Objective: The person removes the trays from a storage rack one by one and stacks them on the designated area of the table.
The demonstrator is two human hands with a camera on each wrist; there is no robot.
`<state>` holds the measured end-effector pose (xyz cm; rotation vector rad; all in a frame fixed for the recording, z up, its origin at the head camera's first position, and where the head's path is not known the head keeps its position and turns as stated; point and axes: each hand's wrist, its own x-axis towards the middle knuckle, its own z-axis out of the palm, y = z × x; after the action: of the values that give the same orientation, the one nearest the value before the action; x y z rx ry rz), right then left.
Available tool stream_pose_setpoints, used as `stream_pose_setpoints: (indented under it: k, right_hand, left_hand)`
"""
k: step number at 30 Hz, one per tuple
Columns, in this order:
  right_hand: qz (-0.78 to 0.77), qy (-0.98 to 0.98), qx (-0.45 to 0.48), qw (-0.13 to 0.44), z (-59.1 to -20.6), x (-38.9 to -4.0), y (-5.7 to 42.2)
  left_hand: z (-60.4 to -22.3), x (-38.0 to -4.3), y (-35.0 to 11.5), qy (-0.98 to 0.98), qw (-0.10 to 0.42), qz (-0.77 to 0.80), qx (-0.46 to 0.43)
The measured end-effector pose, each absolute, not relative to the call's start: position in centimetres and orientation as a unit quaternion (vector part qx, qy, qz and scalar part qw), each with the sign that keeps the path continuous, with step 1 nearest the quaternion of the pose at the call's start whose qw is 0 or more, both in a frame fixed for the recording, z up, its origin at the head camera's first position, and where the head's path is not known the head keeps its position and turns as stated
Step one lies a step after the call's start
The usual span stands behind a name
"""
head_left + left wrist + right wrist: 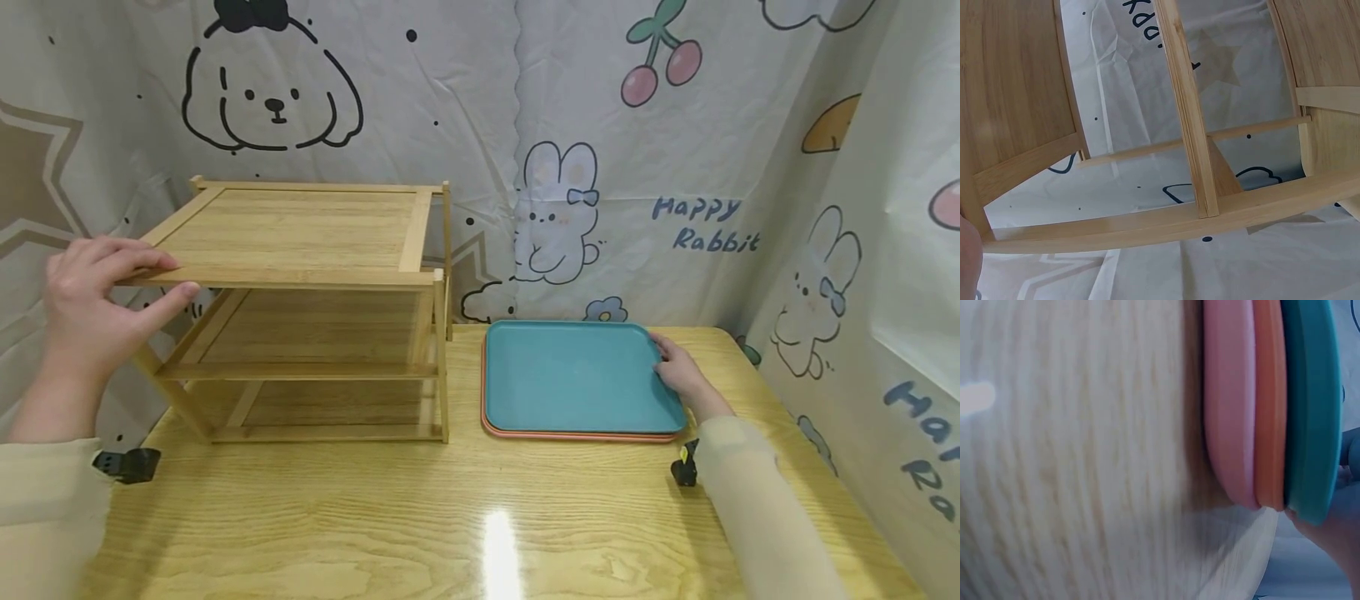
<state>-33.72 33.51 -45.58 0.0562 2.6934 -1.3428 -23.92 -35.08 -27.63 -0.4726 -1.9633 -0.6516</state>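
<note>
A three-tier wooden shelf rack [300,279] stands on the left side of the table. My left hand [105,292] holds its top board at the front left corner, fingers over the edge and thumb below it. To the right lies a stack of trays: a teal tray [577,375] on top, an orange tray [1270,412] under it, a pink tray [1232,406] at the bottom. My right hand [681,375] pinches the teal tray by its right rim; part of the hand shows below that rim in the right wrist view.
The wood-grain table [390,517] has a bright light reflection near its front. A printed cloth [442,100] hangs behind the rack and trays and along both sides. Small black wrist cameras [127,465] sit at both sleeves.
</note>
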Motion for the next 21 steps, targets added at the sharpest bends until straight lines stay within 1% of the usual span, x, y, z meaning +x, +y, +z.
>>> stream_pose_setpoints:
  k: [4,12,17,21]
  right_hand:
    - [-0.440,0.893,0.019,0.089,-45.7,-33.9,33.3]
    - [-0.439,0.895,0.032,0.073,-45.8,-33.4,33.7]
    - [-0.436,0.897,0.021,0.069,-44.5,-32.2,33.5]
    - [-0.443,0.894,0.014,0.065,-42.9,-31.3,33.5]
  left_hand:
    - [-27.7,-23.9,-35.2,-0.807,0.487,-0.270,-0.195]
    - [-27.7,-24.1,-34.9,-0.807,0.485,-0.271,-0.200]
    - [-27.6,-23.3,-34.3,-0.815,0.475,-0.271,-0.192]
    - [-27.1,-21.9,-32.1,-0.810,0.496,-0.252,-0.184]
